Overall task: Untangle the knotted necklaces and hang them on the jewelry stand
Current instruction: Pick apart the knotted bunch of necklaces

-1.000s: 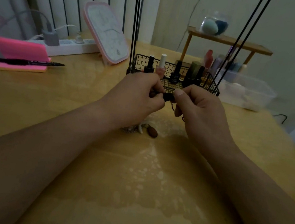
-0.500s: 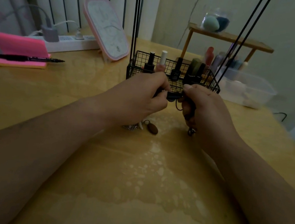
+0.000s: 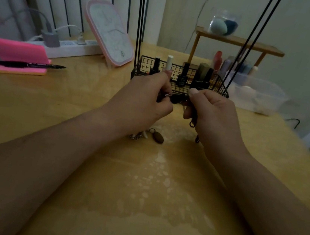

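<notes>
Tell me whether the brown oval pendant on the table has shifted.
No. The brown oval pendant lies just as far in front of the wire basket as before.

This looks like a bedroom desk at home. A pink mirror (image 3: 109, 33), nail polish bottles (image 3: 183, 74) in a wire basket (image 3: 220, 88) and makeup sponges (image 3: 223, 26) sit on the wooden table (image 3: 73, 107).

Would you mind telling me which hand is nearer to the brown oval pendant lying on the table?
Left. The left hand is just above the brown pendant; the right hand is farther off to its right.
</notes>
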Tool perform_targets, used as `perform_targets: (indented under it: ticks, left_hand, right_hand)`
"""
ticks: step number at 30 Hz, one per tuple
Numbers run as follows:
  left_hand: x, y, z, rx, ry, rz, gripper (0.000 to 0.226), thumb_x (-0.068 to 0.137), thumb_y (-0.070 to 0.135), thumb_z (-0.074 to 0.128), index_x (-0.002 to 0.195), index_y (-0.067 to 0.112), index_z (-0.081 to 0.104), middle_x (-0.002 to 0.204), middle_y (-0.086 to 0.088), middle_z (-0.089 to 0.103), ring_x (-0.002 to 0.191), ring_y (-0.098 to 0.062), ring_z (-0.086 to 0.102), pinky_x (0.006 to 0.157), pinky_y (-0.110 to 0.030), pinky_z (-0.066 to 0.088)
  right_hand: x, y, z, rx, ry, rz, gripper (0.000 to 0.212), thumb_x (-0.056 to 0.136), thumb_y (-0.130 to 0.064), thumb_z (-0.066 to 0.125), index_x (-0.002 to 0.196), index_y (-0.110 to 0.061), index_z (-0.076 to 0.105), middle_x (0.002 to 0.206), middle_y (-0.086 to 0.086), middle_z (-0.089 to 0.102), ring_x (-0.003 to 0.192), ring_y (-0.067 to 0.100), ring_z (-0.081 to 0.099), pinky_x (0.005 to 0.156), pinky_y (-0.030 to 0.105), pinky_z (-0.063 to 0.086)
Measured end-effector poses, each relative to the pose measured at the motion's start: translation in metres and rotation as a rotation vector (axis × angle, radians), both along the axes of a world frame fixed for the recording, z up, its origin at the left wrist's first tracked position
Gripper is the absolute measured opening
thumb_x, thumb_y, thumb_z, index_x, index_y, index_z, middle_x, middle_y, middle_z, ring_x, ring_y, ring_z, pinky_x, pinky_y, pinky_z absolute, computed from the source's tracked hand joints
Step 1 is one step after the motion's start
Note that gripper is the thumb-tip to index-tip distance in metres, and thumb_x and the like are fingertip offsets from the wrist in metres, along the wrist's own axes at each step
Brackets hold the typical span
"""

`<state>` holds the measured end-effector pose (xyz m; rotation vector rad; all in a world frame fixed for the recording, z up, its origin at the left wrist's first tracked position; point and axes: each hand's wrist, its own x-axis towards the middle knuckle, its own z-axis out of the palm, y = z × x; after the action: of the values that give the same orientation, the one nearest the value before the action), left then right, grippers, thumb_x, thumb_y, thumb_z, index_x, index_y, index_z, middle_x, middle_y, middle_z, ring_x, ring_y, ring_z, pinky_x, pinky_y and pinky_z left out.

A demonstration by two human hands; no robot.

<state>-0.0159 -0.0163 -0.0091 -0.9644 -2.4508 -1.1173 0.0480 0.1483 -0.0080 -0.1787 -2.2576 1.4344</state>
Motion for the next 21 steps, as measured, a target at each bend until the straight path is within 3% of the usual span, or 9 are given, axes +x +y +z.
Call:
perform_targets:
  ticks: [2, 6, 9, 11, 15, 18, 21]
  left_hand:
    - [-0.001, -0.002, 0.002, 0.018, 0.036, -0.029, 0.007, 0.097, 0.016, 0.066, 0.102, 0.018, 0.064, 0.093, 0.018, 0.050, 0.106, -0.009, 0.055, 0.065, 0.001, 0.036]
    - [-0.002, -0.009, 0.006, 0.027, -0.093, -0.171, 0.007, 0.100, 0.015, 0.065, 0.104, 0.020, 0.066, 0.076, 0.009, 0.066, 0.065, -0.007, 0.066, 0.057, -0.015, 0.049]
    - [-0.002, -0.011, 0.012, 0.070, -0.302, -0.231, 0.010, 0.100, 0.009, 0.062, 0.099, 0.019, 0.066, 0.068, 0.003, 0.069, 0.053, -0.011, 0.061, 0.050, -0.021, 0.047]
    - [-0.003, -0.013, 0.015, 0.150, -0.465, -0.268, 0.012, 0.101, 0.005, 0.058, 0.096, 0.014, 0.066, 0.070, -0.002, 0.069, 0.052, -0.016, 0.058, 0.048, -0.024, 0.046]
    - [-0.009, -0.018, 0.018, 0.305, -0.622, -0.308, 0.016, 0.101, 0.004, 0.048, 0.093, 0.008, 0.061, 0.070, -0.007, 0.064, 0.052, -0.020, 0.051, 0.053, -0.031, 0.038]
    - [-0.012, -0.020, 0.018, 0.307, -0.657, -0.304, 0.010, 0.097, 0.011, 0.051, 0.095, 0.006, 0.058, 0.068, -0.007, 0.060, 0.051, -0.021, 0.047, 0.050, -0.029, 0.038]
    - [-0.015, -0.021, 0.015, 0.219, -0.611, -0.219, 0.016, 0.095, 0.013, 0.055, 0.097, -0.003, 0.056, 0.060, -0.002, 0.056, 0.050, -0.021, 0.043, 0.052, -0.031, 0.034]
  right_hand:
    - [-0.002, 0.004, 0.002, -0.041, -0.070, 0.058, 0.035, 0.107, -0.031, 0.053, 0.084, -0.010, 0.070, 0.060, -0.006, 0.059, 0.051, 0.002, 0.047, 0.049, 0.017, 0.037]
    - [0.001, 0.021, 0.010, -0.165, -0.294, 0.363, 0.032, 0.106, -0.032, 0.053, 0.083, -0.015, 0.066, 0.061, 0.000, 0.046, 0.049, 0.010, 0.036, 0.049, 0.028, 0.028]
    - [0.006, 0.031, 0.013, -0.052, -0.413, 0.500, 0.038, 0.106, -0.045, 0.050, 0.084, -0.027, 0.075, 0.066, 0.003, 0.050, 0.052, 0.014, 0.037, 0.050, 0.028, 0.030]
    - [0.008, 0.031, 0.014, 0.039, -0.421, 0.473, 0.039, 0.103, -0.056, 0.047, 0.089, -0.035, 0.077, 0.070, 0.001, 0.054, 0.056, 0.016, 0.040, 0.055, 0.032, 0.033]
    - [0.002, 0.031, 0.011, 0.110, -0.302, 0.309, 0.038, 0.097, -0.062, 0.055, 0.103, -0.027, 0.068, 0.078, -0.005, 0.064, 0.060, 0.009, 0.049, 0.059, 0.032, 0.039]
    - [0.000, 0.031, 0.009, 0.131, -0.231, 0.223, 0.030, 0.098, -0.055, 0.060, 0.100, -0.025, 0.068, 0.077, -0.006, 0.064, 0.063, 0.009, 0.052, 0.061, 0.030, 0.042]
    - [0.002, 0.036, 0.013, 0.063, -0.160, 0.183, 0.037, 0.101, -0.049, 0.058, 0.092, -0.017, 0.075, 0.062, -0.002, 0.050, 0.055, 0.009, 0.043, 0.054, 0.025, 0.037]
